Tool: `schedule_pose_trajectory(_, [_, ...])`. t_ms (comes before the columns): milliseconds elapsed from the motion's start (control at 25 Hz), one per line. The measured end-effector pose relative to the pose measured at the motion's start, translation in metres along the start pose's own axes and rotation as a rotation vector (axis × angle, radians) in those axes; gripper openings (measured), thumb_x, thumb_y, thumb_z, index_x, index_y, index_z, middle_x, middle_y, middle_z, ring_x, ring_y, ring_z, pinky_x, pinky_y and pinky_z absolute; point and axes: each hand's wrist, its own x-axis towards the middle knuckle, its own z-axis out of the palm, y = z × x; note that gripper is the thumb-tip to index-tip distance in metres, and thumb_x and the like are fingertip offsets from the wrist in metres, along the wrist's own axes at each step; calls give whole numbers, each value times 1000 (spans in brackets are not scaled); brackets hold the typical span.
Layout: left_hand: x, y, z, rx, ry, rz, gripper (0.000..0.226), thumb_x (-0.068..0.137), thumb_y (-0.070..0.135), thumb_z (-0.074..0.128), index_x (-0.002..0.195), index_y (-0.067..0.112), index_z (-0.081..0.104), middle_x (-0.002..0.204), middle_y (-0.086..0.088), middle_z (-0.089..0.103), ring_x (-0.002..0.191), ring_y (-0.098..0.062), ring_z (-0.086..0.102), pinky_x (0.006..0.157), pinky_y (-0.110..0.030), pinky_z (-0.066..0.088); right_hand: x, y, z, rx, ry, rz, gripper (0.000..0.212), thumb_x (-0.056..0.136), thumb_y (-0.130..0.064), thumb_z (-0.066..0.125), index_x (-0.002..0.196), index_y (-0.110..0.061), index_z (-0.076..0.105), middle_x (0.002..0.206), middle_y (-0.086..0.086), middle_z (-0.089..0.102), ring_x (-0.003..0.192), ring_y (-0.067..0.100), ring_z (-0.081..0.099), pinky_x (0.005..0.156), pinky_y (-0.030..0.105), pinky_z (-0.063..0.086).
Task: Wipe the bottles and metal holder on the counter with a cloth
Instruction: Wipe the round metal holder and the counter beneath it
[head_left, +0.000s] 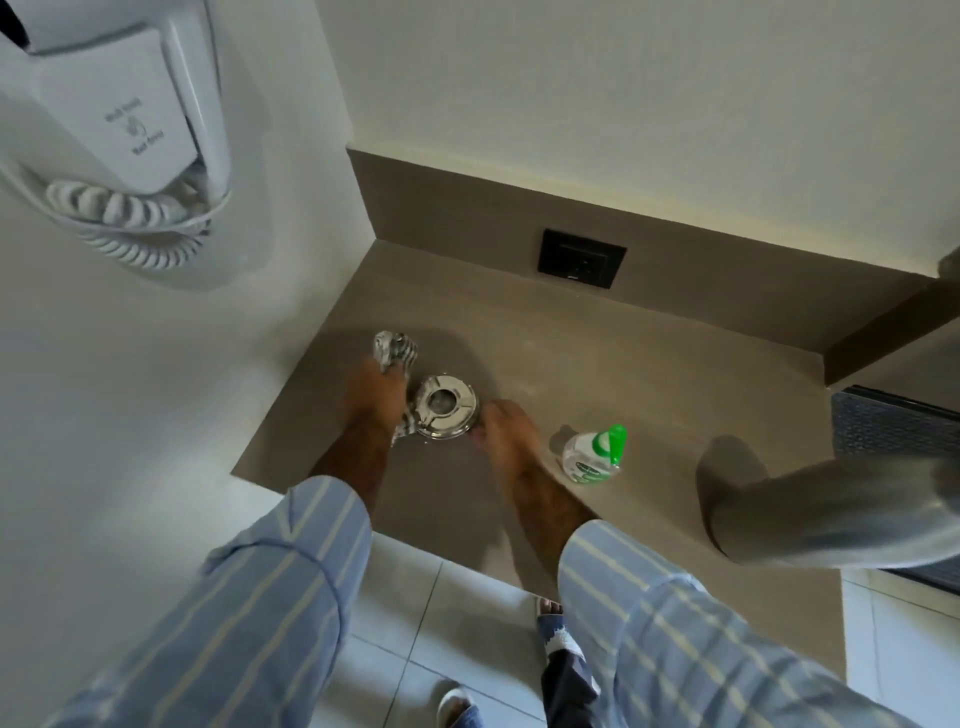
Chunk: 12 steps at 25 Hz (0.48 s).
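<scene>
A round shiny metal holder (445, 409) sits on the brown counter (597, 364). My left hand (375, 396) grips a striped grey-and-white cloth (395, 351) and presses it against the holder's left side. My right hand (506, 427) touches the holder's right rim and steadies it. A clear bottle with a green cap (593, 454) lies on its side just right of my right hand, apart from it.
A white wall-mounted hair dryer (119, 135) with a coiled cord hangs at upper left. A black wall socket (582, 258) sits in the backsplash. A grey blurred cylinder (831, 512) intrudes at right. Tiled floor and my sandalled feet lie below the counter edge.
</scene>
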Motion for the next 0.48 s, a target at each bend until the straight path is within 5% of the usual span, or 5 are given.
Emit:
schedule_pose_trajectory(160, [6, -3, 26, -32, -86, -53, 42, 101, 33, 53, 129, 3, 61, 128, -23, 67, 119, -41, 63, 104, -52, 49, 15, 1, 21, 224, 22, 71, 32, 102, -24, 46, 110, -1, 67, 109, 20, 65, 96, 34, 63, 88, 42, 54])
schedule_pose_trajectory(280, [5, -7, 29, -191, -93, -84, 44, 99, 35, 55, 130, 5, 62, 129, -20, 68, 120, -38, 64, 105, -53, 50, 18, -7, 40, 576, -31, 205, 37, 103, -40, 55, 109, -11, 77, 110, 14, 78, 98, 27, 73, 89, 42, 59])
schedule_pose_trajectory(480, [-7, 4, 25, -354, -143, -59, 40, 96, 36, 54, 122, 9, 68, 119, -17, 74, 110, -33, 70, 100, -51, 55, 13, -14, 58, 662, -174, 194, 49, 94, -57, 60, 128, -22, 68, 120, 7, 77, 107, 27, 75, 88, 50, 62])
